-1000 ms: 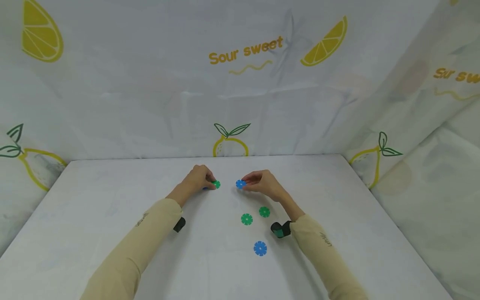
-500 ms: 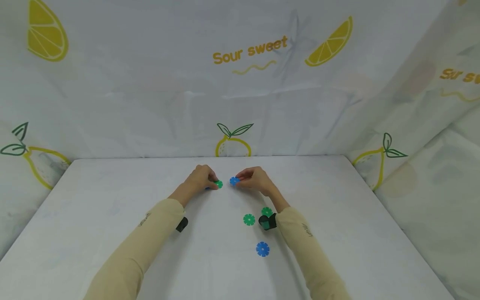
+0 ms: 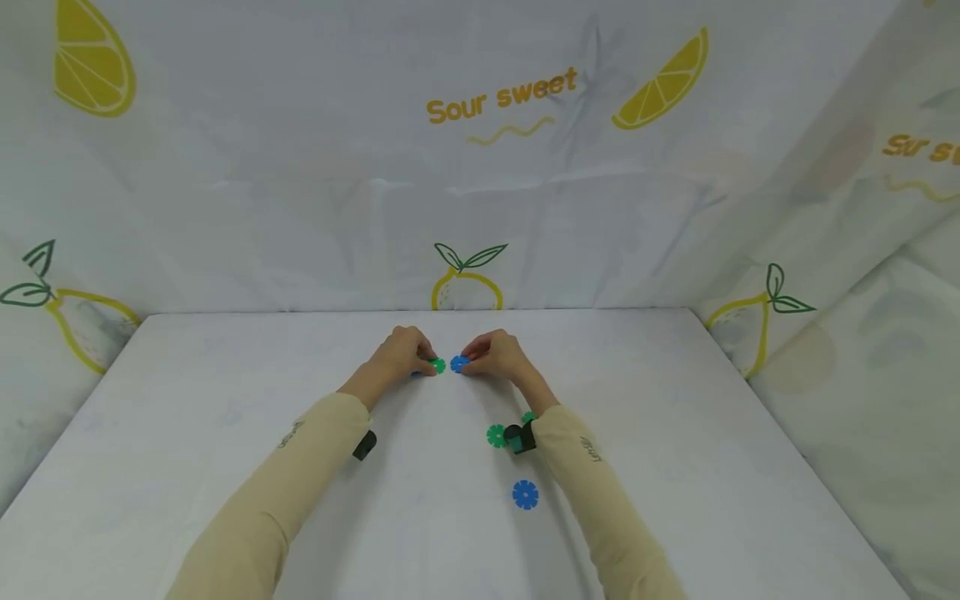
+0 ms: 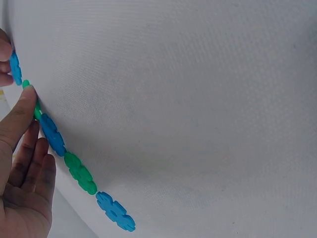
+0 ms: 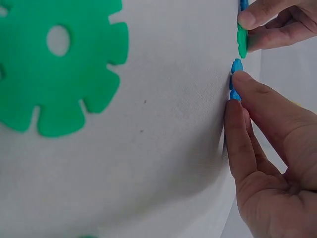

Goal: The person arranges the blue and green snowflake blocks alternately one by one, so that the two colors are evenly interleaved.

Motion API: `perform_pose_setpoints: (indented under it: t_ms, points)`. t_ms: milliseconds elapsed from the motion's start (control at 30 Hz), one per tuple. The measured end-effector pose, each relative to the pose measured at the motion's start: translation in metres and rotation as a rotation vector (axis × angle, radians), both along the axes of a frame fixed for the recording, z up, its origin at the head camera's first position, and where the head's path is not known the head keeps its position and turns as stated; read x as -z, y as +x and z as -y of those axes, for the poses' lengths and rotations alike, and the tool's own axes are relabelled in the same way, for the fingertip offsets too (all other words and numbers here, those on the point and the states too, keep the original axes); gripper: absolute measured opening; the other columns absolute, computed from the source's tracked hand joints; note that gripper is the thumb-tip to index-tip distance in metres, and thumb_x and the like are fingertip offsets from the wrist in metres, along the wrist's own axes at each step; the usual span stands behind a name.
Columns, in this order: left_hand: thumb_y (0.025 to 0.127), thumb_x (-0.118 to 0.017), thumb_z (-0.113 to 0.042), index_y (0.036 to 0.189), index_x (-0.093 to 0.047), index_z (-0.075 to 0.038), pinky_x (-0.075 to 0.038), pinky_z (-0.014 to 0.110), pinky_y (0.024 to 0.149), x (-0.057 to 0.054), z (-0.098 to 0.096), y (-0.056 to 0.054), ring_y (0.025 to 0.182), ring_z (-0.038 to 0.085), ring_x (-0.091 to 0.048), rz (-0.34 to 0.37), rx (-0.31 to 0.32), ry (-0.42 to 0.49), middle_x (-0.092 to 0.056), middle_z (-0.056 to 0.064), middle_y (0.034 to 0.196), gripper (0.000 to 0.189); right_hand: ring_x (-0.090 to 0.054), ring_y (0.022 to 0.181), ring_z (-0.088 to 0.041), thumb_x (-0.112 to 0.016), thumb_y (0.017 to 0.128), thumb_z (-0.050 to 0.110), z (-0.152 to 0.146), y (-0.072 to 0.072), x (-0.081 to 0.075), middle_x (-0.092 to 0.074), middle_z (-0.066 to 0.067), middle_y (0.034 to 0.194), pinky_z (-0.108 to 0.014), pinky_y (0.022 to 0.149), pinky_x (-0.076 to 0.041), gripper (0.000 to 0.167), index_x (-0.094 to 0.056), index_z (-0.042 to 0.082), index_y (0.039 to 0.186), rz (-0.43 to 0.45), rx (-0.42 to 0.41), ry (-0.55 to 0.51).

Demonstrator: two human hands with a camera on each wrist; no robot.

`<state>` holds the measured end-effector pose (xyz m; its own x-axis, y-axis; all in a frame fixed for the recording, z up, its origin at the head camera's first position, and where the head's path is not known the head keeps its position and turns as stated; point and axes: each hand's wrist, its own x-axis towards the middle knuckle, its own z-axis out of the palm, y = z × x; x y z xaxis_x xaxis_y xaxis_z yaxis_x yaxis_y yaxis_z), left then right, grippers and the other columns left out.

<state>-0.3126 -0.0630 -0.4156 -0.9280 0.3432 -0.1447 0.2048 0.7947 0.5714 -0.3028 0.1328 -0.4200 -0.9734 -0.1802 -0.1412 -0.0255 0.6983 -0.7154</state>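
Note:
My left hand [image 3: 402, 350] pinches a green notched plastic disc [image 3: 438, 365], a snowflake-style building disc, between thumb and fingers. In the left wrist view, a blue disc [image 4: 52, 134], a green disc [image 4: 80, 173] and another blue disc [image 4: 115, 211] run in a line from the pinched one, edge to edge. The left hand and arm mostly hide this row in the head view. Facing it, my right hand [image 3: 498, 354] pinches a further blue disc [image 5: 237, 64] by its outer side. A narrow gap separates that disc's edge from the green one.
On the white table [image 3: 247, 400] lie a green disc [image 3: 497, 435], a second green disc [image 3: 528, 417] partly behind the right wrist camera, and a blue disc [image 3: 525, 495] nearer the front. A printed cloth wall [image 3: 337, 208] rises beyond the table's back edge.
My right hand has moved left with its blue disc, closing most of the gap to the green one. Its wrist camera now overlaps the loose green discs. The left hand stays nearly still.

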Motion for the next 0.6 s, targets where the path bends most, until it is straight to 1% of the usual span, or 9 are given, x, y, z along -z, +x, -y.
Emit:
perform_pose_setpoints:
  t_ms: [133, 200, 367, 600]
  points:
    - [0.079, -0.079, -0.011, 0.097, -0.074, -0.002, -0.049, 0.037, 0.09, -0.0007, -0.0001, -0.0005, 0.099, 0.023, -0.061, 0.001, 0.01, -0.005, -0.069, 0.01, 0.103, 0.021, -0.064, 0.088, -0.017, -0.081, 0.077, 0.013, 0.0018, -0.0007, -0.0019, -0.072, -0.005, 0.094, -0.028, 0.081, -0.051, 0.025, -0.074, 0.006, 0.1, 0.01, 0.003, 0.04]
    - [0.079, -0.079, -0.011, 0.098, -0.074, -0.002, -0.049, 0.038, 0.09, -0.0013, -0.0007, -0.0006, 0.098, 0.023, -0.061, 0.006, 0.012, -0.007, -0.069, 0.01, 0.102, 0.021, -0.064, 0.086, -0.016, -0.081, 0.077, 0.012, 0.0014, -0.0013, -0.0019, -0.072, -0.004, 0.093, -0.028, 0.08, -0.051, 0.025, -0.074, 0.006, 0.1, 0.013, 0.004, 0.05]
    - [0.08, -0.079, -0.012, 0.099, -0.074, -0.003, -0.049, 0.037, 0.09, -0.002, -0.0018, -0.0005, 0.098, 0.022, -0.06, 0.011, 0.013, -0.023, -0.069, 0.009, 0.101, 0.022, -0.062, 0.079, -0.013, -0.08, 0.078, 0.012, 0.0027, -0.0032, -0.0031, -0.071, -0.003, 0.086, -0.025, 0.076, -0.05, 0.021, -0.075, 0.005, 0.097, 0.009, -0.03, 0.073]
    - [0.08, -0.079, -0.012, 0.099, -0.074, -0.004, -0.048, 0.036, 0.089, -0.0023, -0.0015, -0.0008, 0.095, 0.021, -0.057, 0.02, 0.008, -0.032, -0.068, 0.008, 0.1, 0.022, -0.061, 0.078, -0.012, -0.079, 0.079, 0.011, 0.0083, -0.0034, -0.007, -0.071, -0.003, 0.085, -0.022, 0.074, -0.049, 0.02, -0.075, 0.005, 0.097, 0.026, -0.052, 0.099]
